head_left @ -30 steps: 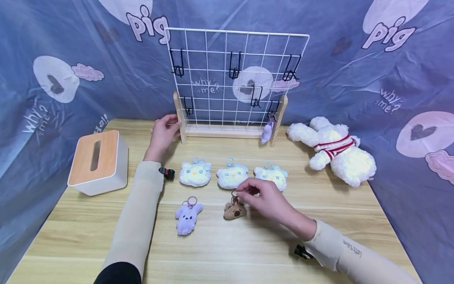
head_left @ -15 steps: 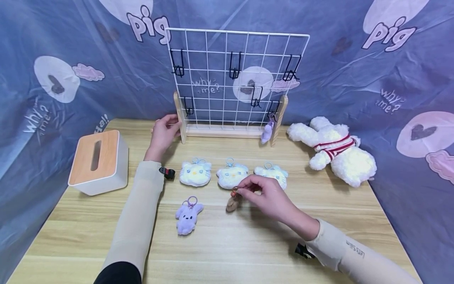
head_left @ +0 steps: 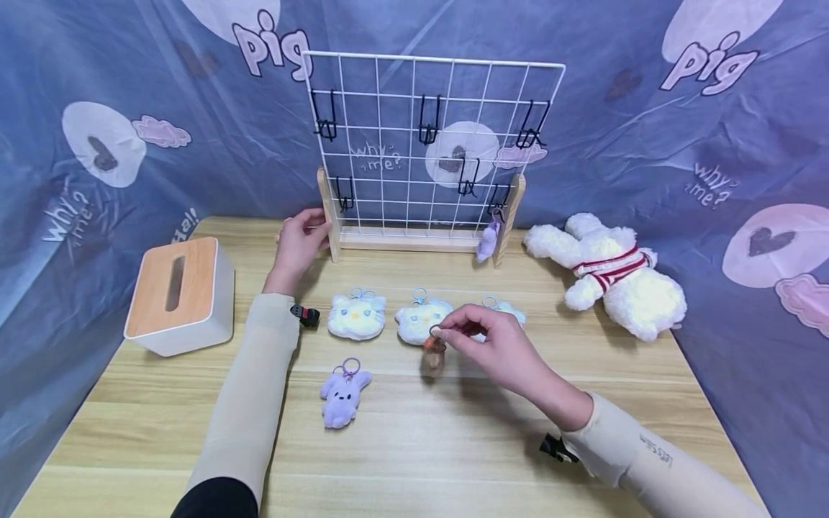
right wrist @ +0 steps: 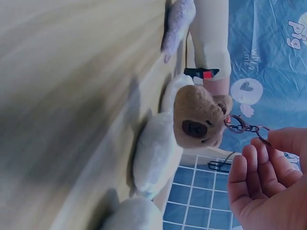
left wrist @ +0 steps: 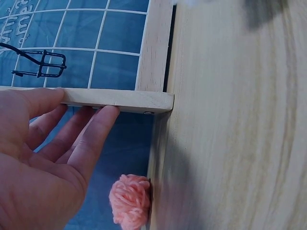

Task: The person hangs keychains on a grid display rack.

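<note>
My right hand (head_left: 501,349) pinches the ring of a brown plush keychain (right wrist: 196,117) between thumb and fingertips. The plush hangs from its chain over the table, a dark snout showing in the right wrist view. At the back, my left hand (head_left: 298,241) holds the left wooden upright (left wrist: 120,98) of the grid rack, thumb on one face and fingers on the other. The rack's white wire grid (head_left: 414,144) carries several black hooks (head_left: 429,121). A purple plush keychain (head_left: 488,241) hangs from the lower right hook. Another purple keychain (head_left: 341,399) lies on the table.
Three white cat-face plush keychains lie in a row: left (head_left: 356,316), middle (head_left: 421,321) and right (head_left: 512,311), the last partly behind my right hand. A tissue box (head_left: 178,295) stands left, a white plush toy (head_left: 609,273) lies right. A pink yarn ball (left wrist: 129,201) sits by the rack.
The brown plush keychain has been lifted from the table by its ring and now hangs turned. My right hand has shifted slightly up and right; the left hand stays at the upright.
</note>
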Motion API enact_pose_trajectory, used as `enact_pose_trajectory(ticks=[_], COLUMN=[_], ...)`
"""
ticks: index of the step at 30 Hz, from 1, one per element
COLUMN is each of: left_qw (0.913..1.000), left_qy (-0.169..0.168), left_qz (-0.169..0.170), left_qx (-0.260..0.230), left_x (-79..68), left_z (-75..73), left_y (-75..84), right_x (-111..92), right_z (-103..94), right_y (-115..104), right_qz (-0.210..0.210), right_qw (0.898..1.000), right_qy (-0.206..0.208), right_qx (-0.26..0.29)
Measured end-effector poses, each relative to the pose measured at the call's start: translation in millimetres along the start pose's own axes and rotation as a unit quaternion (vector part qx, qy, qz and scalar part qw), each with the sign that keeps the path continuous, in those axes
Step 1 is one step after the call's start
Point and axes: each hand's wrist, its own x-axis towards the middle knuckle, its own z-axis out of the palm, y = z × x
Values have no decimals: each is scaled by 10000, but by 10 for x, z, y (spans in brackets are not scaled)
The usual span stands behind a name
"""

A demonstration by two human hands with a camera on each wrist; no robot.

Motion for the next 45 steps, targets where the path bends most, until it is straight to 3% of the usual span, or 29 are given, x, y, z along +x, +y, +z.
enact_pose_trajectory(ticks=[13, 23, 37, 45], left_qw=[10000, 9999, 9999, 9999], left_qy=[-16, -46, -59, -70], left_qz=[-47, -91, -93, -86], left_qx=[23, 20, -62, -110], left_x=[8, -3, -7, -3], left_z=[-19, -16, -17, -16], left_y=[-5, -5, 4, 8], right_x=[175, 279, 456, 549], right_z=[-209, -336, -525, -588], right_y=[-5, 49, 66, 67], right_qz=[174, 394, 481, 641], right_qw=[9991, 9977, 9965, 9924], right_qy=[366, 378, 548, 691], right_qx=[-91, 391, 409, 797])
